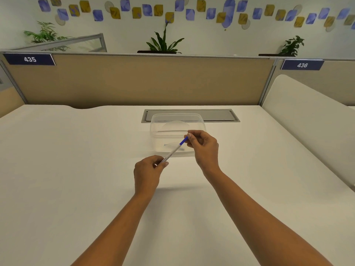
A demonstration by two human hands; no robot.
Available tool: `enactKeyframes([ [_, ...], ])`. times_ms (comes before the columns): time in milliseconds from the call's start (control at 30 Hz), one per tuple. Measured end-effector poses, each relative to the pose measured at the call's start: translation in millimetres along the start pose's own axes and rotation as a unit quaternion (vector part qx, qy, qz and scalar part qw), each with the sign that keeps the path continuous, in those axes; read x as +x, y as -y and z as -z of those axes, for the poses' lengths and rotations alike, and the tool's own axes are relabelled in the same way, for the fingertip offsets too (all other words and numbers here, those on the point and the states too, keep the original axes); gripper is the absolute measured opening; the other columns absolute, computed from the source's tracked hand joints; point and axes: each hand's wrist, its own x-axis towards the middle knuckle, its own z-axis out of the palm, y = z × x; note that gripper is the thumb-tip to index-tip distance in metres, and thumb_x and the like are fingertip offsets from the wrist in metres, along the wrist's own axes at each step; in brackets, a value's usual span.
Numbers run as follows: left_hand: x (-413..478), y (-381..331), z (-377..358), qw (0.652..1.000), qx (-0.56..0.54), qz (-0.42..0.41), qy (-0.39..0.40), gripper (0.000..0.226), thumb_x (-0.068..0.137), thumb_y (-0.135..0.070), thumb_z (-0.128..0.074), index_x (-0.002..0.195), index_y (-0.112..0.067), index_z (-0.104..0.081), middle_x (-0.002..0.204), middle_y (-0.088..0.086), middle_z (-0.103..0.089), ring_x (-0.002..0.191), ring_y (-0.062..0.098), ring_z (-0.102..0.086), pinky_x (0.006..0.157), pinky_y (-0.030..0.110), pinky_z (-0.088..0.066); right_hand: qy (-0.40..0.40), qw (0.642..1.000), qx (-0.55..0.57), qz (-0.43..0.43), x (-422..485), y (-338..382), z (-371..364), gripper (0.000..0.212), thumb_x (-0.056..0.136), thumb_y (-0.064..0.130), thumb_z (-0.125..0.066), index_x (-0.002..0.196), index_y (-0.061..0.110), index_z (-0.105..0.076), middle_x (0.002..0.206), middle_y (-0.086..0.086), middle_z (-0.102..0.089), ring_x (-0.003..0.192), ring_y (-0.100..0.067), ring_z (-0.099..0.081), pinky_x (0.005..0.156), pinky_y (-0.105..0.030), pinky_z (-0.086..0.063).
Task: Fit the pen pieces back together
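Left hand (148,170): fingertips pinch the white lower end of the pen (173,151). Right hand (202,145): thumb and forefinger pinch its blue cap (183,141). Pen: held above the white desk (76,169), long axis diagonal, cap end pointing up, away and to the right. Clear plastic container (177,131): just behind the pen, in front of the grey cable hatch (221,115).

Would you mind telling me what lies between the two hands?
In the head view, only the pen spans it: left hand pinches its white end, right hand its blue cap.
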Motion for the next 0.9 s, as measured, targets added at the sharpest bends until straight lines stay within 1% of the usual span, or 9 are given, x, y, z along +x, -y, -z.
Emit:
enactKeyframes([
  [100, -0.1, -0.8, 0.1, 1.000, -0.004, -0.004, -0.012, 0.009, 0.074, -0.012, -0.072, 0.080, -0.005, -0.070, 0.065, 0.003, -0.061, 0.059, 0.017, -0.053, 0.057, 0.020, -0.041, 0.004, 1.000, 0.006, -0.005, 1.2, 0.4, 1.8, 0.015, 0.086, 0.008, -0.058, 0.098, 0.001, -0.065, 0.087, -0.013, -0.069, 0.077, -0.017, -0.068, 0.071, -0.017, -0.058],
  [233, -0.7, -1.0, 0.5, 1.000, -0.017, -0.008, -0.017, 0.007, 0.073, -0.011, -0.073, 0.077, -0.006, -0.070, 0.064, 0.003, -0.060, 0.055, 0.007, -0.050, 0.055, 0.019, -0.040, 0.000, 0.999, 0.022, -0.027, 1.2, 1.4, 2.8, 0.013, 0.086, 0.008, -0.059, 0.096, 0.002, -0.065, 0.085, -0.012, -0.069, 0.073, -0.013, -0.068, 0.068, -0.016, -0.057],
  [333, -0.7, -2.3, 0.7, 0.999, -0.019, -0.023, -0.013, 0.008, 0.073, -0.010, -0.072, 0.078, -0.004, -0.069, 0.064, 0.003, -0.060, 0.056, 0.008, -0.050, 0.055, 0.017, -0.039, -0.007, 0.998, 0.040, -0.045, 0.8, 1.5, 3.4, 0.012, 0.086, 0.008, -0.059, 0.095, 0.003, -0.065, 0.084, -0.014, -0.069, 0.071, -0.012, -0.068, 0.066, -0.016, -0.058],
  [500, -0.3, -3.9, 1.1, 0.999, -0.015, -0.038, -0.011, 0.007, 0.074, -0.009, -0.072, 0.078, -0.003, -0.069, 0.065, 0.003, -0.059, 0.055, 0.006, -0.048, 0.055, 0.017, -0.038, 0.005, 1.000, 0.007, -0.027, -2.4, 0.6, 2.0, 0.012, 0.085, 0.009, -0.060, 0.094, 0.002, -0.065, 0.082, -0.012, -0.069, 0.071, -0.014, -0.068, 0.067, -0.016, -0.058],
  [600, -0.1, -3.1, 1.9, 0.999, -0.014, -0.037, -0.020, 0.006, 0.073, -0.008, -0.072, 0.076, -0.003, -0.068, 0.064, 0.003, -0.058, 0.055, 0.006, -0.047, 0.054, 0.017, -0.037, 0.009, 0.999, -0.003, -0.036, -0.8, 2.0, 2.7, 0.012, 0.084, 0.011, -0.062, 0.092, 0.002, -0.066, 0.080, -0.012, -0.069, 0.068, -0.015, -0.068, 0.068, -0.019, -0.058],
  [700, 0.8, -3.1, 2.3, 0.999, -0.008, -0.044, -0.028, 0.006, 0.071, -0.007, -0.074, 0.072, -0.005, -0.068, 0.062, 0.002, -0.058, 0.054, 0.006, -0.047, 0.054, 0.018, -0.038, 0.030, 0.998, -0.004, -0.061, 0.0, 2.9, 2.8, 0.011, 0.082, 0.012, -0.065, 0.087, 0.002, -0.067, 0.076, -0.014, -0.069, 0.060, -0.012, -0.067, 0.061, -0.015, -0.057],
  [767, 1.3, -4.6, 2.0, 0.998, -0.001, -0.058, -0.030, 0.007, 0.070, -0.007, -0.074, 0.071, -0.005, -0.068, 0.063, 0.002, -0.058, 0.055, 0.011, -0.047, 0.055, 0.019, -0.038, 0.038, 0.997, 0.003, -0.071, -1.4, 2.3, 1.9, 0.011, 0.081, 0.012, -0.067, 0.085, 0.002, -0.067, 0.072, -0.013, -0.068, 0.054, -0.008, -0.065, 0.057, -0.014, -0.055],
  [833, 1.9, -5.9, 1.8, 0.997, -0.001, -0.065, -0.029, 0.007, 0.070, -0.007, -0.074, 0.071, -0.005, -0.067, 0.063, 0.002, -0.058, 0.057, 0.014, -0.047, 0.055, 0.019, -0.038, 0.035, 0.997, 0.008, -0.071, -1.7, 2.1, 2.2, 0.011, 0.080, 0.012, -0.067, 0.084, 0.002, -0.067, 0.070, -0.011, -0.067, 0.053, -0.007, -0.065, 0.056, -0.013, -0.055],
  [900, 2.3, -6.6, 1.9, 0.997, -0.002, -0.068, -0.028, 0.007, 0.070, -0.007, -0.074, 0.071, -0.005, -0.067, 0.063, 0.001, -0.057, 0.055, 0.012, -0.046, 0.054, 0.017, -0.037, 0.031, 0.997, 0.007, -0.066, -1.9, 2.1, 2.8, 0.011, 0.080, 0.012, -0.068, 0.084, 0.002, -0.068, 0.070, -0.012, -0.068, 0.054, -0.009, -0.066, 0.056, -0.014, -0.055],
])
